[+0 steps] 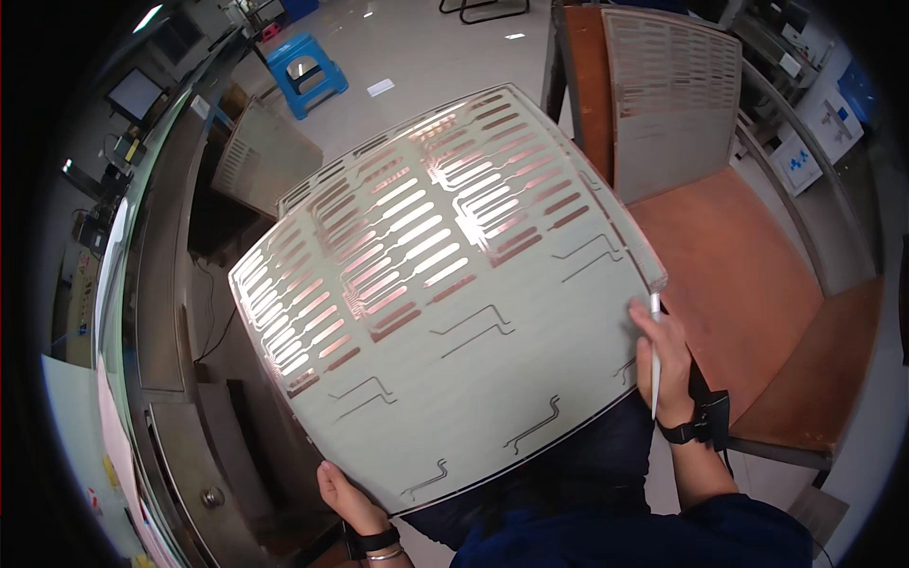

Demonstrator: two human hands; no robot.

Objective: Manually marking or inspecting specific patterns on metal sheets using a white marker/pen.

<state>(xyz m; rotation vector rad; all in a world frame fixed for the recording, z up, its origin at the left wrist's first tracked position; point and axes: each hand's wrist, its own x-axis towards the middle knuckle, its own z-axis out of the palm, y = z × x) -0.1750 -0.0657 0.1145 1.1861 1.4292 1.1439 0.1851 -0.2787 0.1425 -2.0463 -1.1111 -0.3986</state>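
Seen from the head: one big pale sheet (pixel 445 293) with shiny copper strips is held up, tilted, its corner pointing away. The left hand (pixel 346 497) grips the bottom corner. The right hand (pixel 663 355) grips the right edge, also holding one white pen (pixel 654 355). Two more sheets (pixel 668 104) lean nearby.

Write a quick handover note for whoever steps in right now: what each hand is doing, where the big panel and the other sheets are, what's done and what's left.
Left hand: grip on the lower edge of the large pale panel with copper strip patterns.
Right hand: steadies the panel's right edge and also holds a thin white pen-like tool.
Panel: held up off any surface, tilted toward the face, over the lap.
Elsewhere: a similar panel leans on the orange-brown bench at right; another one leans by the metal cabinet at left.
Done: panel picked up.
Left: it has not been set down anywhere.
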